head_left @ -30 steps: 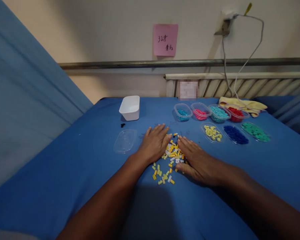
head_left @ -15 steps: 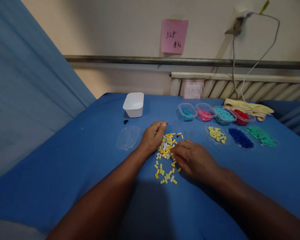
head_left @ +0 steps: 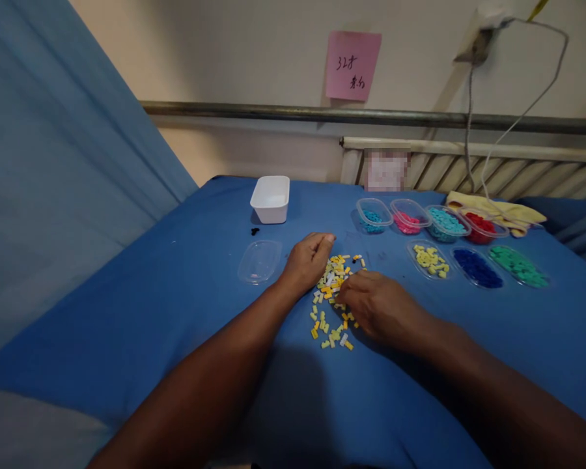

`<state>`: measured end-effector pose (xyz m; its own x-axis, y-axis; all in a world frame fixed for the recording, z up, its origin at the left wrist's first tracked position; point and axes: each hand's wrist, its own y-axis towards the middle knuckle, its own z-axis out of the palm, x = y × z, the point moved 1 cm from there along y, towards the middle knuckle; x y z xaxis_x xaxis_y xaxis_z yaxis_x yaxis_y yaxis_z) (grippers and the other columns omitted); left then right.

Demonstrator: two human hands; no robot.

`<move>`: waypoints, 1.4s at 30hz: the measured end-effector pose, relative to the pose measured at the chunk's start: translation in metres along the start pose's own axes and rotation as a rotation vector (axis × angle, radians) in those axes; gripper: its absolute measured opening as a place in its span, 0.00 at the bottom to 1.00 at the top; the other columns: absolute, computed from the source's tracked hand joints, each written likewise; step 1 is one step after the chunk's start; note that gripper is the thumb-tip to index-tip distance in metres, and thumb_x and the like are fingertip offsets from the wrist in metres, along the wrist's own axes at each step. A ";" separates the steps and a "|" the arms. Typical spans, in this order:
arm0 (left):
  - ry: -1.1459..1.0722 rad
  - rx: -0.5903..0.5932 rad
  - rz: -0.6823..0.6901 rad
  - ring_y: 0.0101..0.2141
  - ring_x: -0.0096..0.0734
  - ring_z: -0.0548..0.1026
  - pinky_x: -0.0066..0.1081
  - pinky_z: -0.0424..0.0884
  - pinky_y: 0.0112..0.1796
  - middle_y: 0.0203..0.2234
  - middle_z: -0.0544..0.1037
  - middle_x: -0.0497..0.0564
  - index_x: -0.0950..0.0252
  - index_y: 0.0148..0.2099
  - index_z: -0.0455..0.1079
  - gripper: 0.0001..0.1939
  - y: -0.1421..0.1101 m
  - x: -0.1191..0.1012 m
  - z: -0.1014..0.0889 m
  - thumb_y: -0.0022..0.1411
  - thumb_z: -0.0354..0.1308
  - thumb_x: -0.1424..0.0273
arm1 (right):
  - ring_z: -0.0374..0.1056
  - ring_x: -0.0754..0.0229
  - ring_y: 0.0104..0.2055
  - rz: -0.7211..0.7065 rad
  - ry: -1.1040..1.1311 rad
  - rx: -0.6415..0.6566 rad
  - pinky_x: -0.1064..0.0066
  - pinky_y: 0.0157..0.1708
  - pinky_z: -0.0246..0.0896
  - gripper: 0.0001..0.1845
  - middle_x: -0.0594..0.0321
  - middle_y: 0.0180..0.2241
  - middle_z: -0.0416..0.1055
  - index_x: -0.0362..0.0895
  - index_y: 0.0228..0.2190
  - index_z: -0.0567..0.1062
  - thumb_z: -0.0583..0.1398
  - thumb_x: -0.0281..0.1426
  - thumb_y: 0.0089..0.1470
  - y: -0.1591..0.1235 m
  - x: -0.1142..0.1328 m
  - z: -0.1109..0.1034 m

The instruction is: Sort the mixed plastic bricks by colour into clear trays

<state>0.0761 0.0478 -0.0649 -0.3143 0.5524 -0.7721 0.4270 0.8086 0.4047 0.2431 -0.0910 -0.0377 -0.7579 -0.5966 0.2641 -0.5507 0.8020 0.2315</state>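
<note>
A loose pile of small yellow, orange and white building bricks [head_left: 333,277] lies on the blue-covered table [head_left: 185,312]. At the pile's upper left rests my left hand [head_left: 308,262], its fingers curled closed; whatever may be inside them is hidden. My right hand [head_left: 378,301] reaches into the pile from the right, fingers bent down and pressed together among the bricks. Its fingertips are partly hidden, so I cannot see which brick they touch. A few stray bricks [head_left: 336,335] are scattered nearer to me.
A white tub [head_left: 271,202] stands at the back, with small black pieces [head_left: 254,231] and a clear lid [head_left: 260,262] before it. To the right are clear containers of teal, pink, turquoise and red pieces [head_left: 479,228], and lids bearing pale yellow, dark blue and green pieces [head_left: 517,266]. A yellow cloth [head_left: 498,212] lies behind.
The view has shifted, so everything sits slightly further right. My right hand has moved a little within the pile; my left hand keeps its place beside it.
</note>
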 end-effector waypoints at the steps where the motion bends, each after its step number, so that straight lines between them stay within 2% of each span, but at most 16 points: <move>1: -0.006 -0.001 0.000 0.45 0.41 0.82 0.38 0.76 0.49 0.42 0.85 0.54 0.63 0.44 0.81 0.24 0.000 0.001 0.000 0.80 0.49 0.53 | 0.74 0.51 0.43 0.002 0.004 -0.012 0.58 0.47 0.69 0.13 0.54 0.39 0.80 0.44 0.40 0.83 0.58 0.22 0.67 -0.004 -0.001 -0.002; 5: -0.017 -0.003 -0.003 0.45 0.42 0.82 0.38 0.76 0.49 0.42 0.85 0.54 0.62 0.43 0.81 0.25 0.001 0.005 0.002 0.80 0.50 0.52 | 0.74 0.52 0.43 0.074 0.092 -0.139 0.62 0.45 0.69 0.12 0.54 0.40 0.81 0.43 0.44 0.82 0.59 0.21 0.65 -0.015 -0.006 -0.009; 7: -0.022 -0.008 -0.014 0.44 0.42 0.82 0.39 0.76 0.49 0.41 0.85 0.54 0.62 0.43 0.81 0.25 0.002 0.007 0.003 0.79 0.50 0.51 | 0.75 0.53 0.44 0.120 0.102 -0.133 0.63 0.45 0.68 0.11 0.55 0.40 0.81 0.43 0.45 0.82 0.59 0.24 0.67 -0.011 -0.004 -0.011; 12: -0.030 -0.016 -0.042 0.45 0.43 0.82 0.40 0.75 0.49 0.42 0.85 0.54 0.62 0.44 0.81 0.24 0.004 0.008 0.003 0.78 0.51 0.51 | 0.76 0.50 0.44 0.186 -0.073 0.117 0.61 0.46 0.65 0.14 0.53 0.39 0.82 0.43 0.39 0.83 0.58 0.33 0.72 0.025 0.017 -0.012; 14: -0.025 -0.022 -0.049 0.46 0.43 0.82 0.39 0.75 0.49 0.42 0.85 0.54 0.61 0.45 0.82 0.24 0.003 0.007 0.003 0.78 0.52 0.51 | 0.76 0.49 0.43 0.229 -0.149 0.207 0.60 0.44 0.65 0.14 0.51 0.39 0.82 0.43 0.39 0.83 0.58 0.33 0.71 0.036 0.027 -0.013; 16: -0.024 -0.025 -0.052 0.45 0.43 0.82 0.39 0.75 0.48 0.42 0.85 0.54 0.61 0.45 0.82 0.23 0.003 0.007 0.002 0.78 0.52 0.51 | 0.77 0.47 0.43 0.279 -0.199 0.243 0.61 0.41 0.64 0.13 0.49 0.39 0.82 0.42 0.39 0.83 0.58 0.31 0.69 0.043 0.034 -0.014; 20: -0.041 -0.028 -0.050 0.44 0.43 0.82 0.38 0.75 0.47 0.41 0.86 0.54 0.62 0.47 0.83 0.23 0.003 0.007 0.001 0.77 0.54 0.51 | 0.78 0.47 0.42 0.274 -0.238 0.226 0.61 0.38 0.62 0.12 0.49 0.39 0.82 0.42 0.39 0.83 0.58 0.27 0.66 0.047 0.041 -0.008; 25: -0.054 -0.036 -0.046 0.45 0.43 0.82 0.38 0.75 0.47 0.43 0.87 0.54 0.62 0.47 0.83 0.24 0.008 0.006 -0.003 0.75 0.55 0.49 | 0.76 0.51 0.42 0.195 -0.183 0.116 0.62 0.43 0.61 0.12 0.51 0.39 0.82 0.42 0.39 0.82 0.57 0.29 0.69 0.046 0.038 -0.008; 27: -0.061 -0.037 -0.046 0.45 0.44 0.82 0.38 0.74 0.47 0.43 0.86 0.54 0.62 0.48 0.83 0.24 0.009 0.005 -0.005 0.75 0.56 0.49 | 0.75 0.52 0.43 0.211 -0.160 0.054 0.64 0.44 0.61 0.12 0.53 0.39 0.82 0.42 0.39 0.81 0.58 0.30 0.69 0.039 0.024 -0.017; 29: -0.059 -0.038 -0.053 0.44 0.44 0.82 0.38 0.74 0.46 0.42 0.86 0.54 0.62 0.48 0.83 0.24 0.009 0.004 -0.006 0.75 0.56 0.49 | 0.75 0.53 0.43 0.299 -0.164 -0.002 0.65 0.43 0.60 0.11 0.53 0.41 0.82 0.43 0.40 0.82 0.58 0.30 0.69 0.022 -0.001 -0.031; 33: -0.026 -0.024 -0.066 0.42 0.44 0.81 0.37 0.73 0.44 0.39 0.86 0.53 0.62 0.46 0.83 0.24 0.010 0.004 -0.007 0.75 0.56 0.49 | 0.76 0.54 0.40 0.678 -0.256 -0.123 0.67 0.36 0.57 0.10 0.55 0.41 0.84 0.45 0.41 0.83 0.60 0.30 0.66 -0.032 -0.073 -0.060; 35: -0.025 -0.020 -0.069 0.41 0.44 0.81 0.38 0.73 0.44 0.37 0.85 0.52 0.62 0.45 0.83 0.24 0.010 0.005 -0.006 0.75 0.56 0.49 | 0.76 0.53 0.38 0.828 -0.330 -0.156 0.66 0.33 0.54 0.10 0.55 0.40 0.84 0.45 0.40 0.83 0.60 0.32 0.65 -0.061 -0.104 -0.066; 38: -0.059 -0.029 -0.096 0.42 0.44 0.81 0.38 0.74 0.45 0.38 0.86 0.52 0.62 0.44 0.83 0.25 0.010 0.006 -0.004 0.74 0.56 0.47 | 0.77 0.52 0.37 0.871 -0.348 -0.108 0.65 0.31 0.54 0.14 0.56 0.38 0.84 0.46 0.42 0.85 0.59 0.34 0.65 -0.092 -0.131 -0.063; 40: -0.098 -0.038 -0.129 0.42 0.45 0.82 0.38 0.74 0.45 0.39 0.86 0.53 0.62 0.45 0.83 0.26 0.010 0.008 -0.003 0.73 0.57 0.46 | 0.78 0.49 0.38 0.848 -0.367 -0.078 0.64 0.31 0.56 0.18 0.54 0.41 0.85 0.47 0.49 0.85 0.58 0.36 0.67 -0.103 -0.137 -0.058; 42: -0.140 -0.049 -0.163 0.42 0.44 0.82 0.38 0.75 0.45 0.38 0.86 0.53 0.63 0.46 0.83 0.27 0.009 0.009 -0.001 0.72 0.57 0.44 | 0.79 0.46 0.39 0.831 -0.386 -0.102 0.63 0.32 0.59 0.21 0.51 0.43 0.85 0.47 0.53 0.85 0.58 0.39 0.68 -0.105 -0.134 -0.054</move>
<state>0.0763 0.0609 -0.0678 -0.2536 0.3824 -0.8885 0.3369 0.8960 0.2894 0.4214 -0.0965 -0.0466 -0.9701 0.2364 0.0557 0.2428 0.9505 0.1937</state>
